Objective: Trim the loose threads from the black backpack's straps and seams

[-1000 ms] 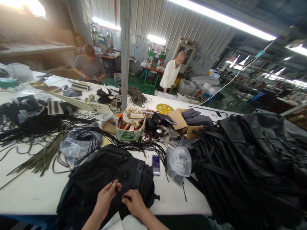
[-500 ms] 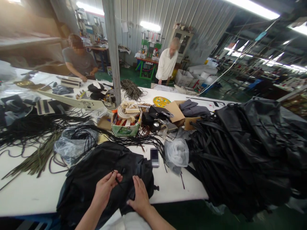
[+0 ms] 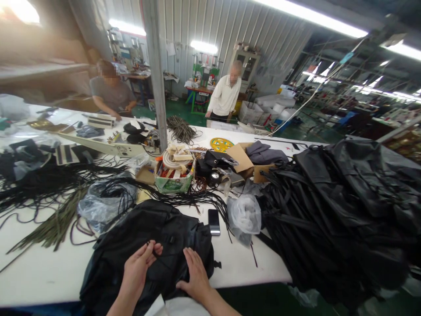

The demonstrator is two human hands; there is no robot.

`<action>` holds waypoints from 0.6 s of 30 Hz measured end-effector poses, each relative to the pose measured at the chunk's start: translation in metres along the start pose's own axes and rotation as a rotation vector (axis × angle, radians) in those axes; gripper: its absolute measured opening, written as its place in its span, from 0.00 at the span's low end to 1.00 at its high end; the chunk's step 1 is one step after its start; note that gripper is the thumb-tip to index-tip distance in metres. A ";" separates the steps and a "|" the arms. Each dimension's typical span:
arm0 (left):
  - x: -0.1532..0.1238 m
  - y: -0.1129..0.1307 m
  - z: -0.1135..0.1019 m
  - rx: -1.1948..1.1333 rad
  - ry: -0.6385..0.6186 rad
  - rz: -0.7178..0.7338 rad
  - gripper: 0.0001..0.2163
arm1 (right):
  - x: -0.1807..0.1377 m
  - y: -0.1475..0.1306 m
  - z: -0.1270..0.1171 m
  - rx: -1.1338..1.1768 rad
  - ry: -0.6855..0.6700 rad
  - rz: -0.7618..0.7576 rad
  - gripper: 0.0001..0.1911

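Black bag (image 3: 164, 267) lies in front of me on the white table (image 3: 46, 276), running past its near edge. My left hand (image 3: 141, 263) is in a narrow pinch on a dark strip (image 3: 148, 242) over the bag; black on black, so I can't tell where the strip ends. My right hand (image 3: 196, 272) is spread wide, palm down on the bag's right part, nothing gripped. I read white tabletop left of the bag, and a strip on the right up to the pile of black bags (image 3: 342, 210). Far side is tight: black cords (image 3: 197, 196) just behind the bag, phone (image 3: 213, 221) just beside its right corner, plastic bag (image 3: 244, 215) next to that, clear bag (image 3: 107, 199) behind left, green-sided box (image 3: 173, 184) beyond the cords. Bag's bottom is cut off by my frame and partly covered by white cloth (image 3: 179, 307). Plastic bag's contents are unclear to me; the pile's individual bags are hard to separate. Across the table, two people, one in white (image 3: 226, 94), one in grey (image 3: 113, 94).
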State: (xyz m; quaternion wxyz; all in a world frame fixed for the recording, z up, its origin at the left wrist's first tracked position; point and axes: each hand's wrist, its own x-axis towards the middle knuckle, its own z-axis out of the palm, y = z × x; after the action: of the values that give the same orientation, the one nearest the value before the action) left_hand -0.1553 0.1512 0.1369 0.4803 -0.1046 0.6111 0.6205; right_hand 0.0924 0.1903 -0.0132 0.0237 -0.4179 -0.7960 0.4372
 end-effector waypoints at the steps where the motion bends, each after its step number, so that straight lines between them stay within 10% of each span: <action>1: 0.001 -0.001 0.000 -0.015 -0.007 -0.007 0.14 | 0.000 0.000 -0.001 -0.010 0.000 0.005 0.64; 7: 0.016 -0.010 -0.008 -0.133 -0.041 -0.107 0.14 | 0.008 -0.022 -0.019 -0.041 -0.002 0.026 0.63; 18: 0.042 -0.020 -0.032 -0.286 -0.094 -0.154 0.13 | 0.077 -0.148 -0.044 0.262 0.105 -0.302 0.30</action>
State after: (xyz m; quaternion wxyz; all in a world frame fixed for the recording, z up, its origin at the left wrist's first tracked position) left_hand -0.1769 0.1391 0.0866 0.5346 -0.1891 0.4838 0.6666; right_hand -0.0352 0.2338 0.0944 0.1844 -0.3096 -0.7836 0.5062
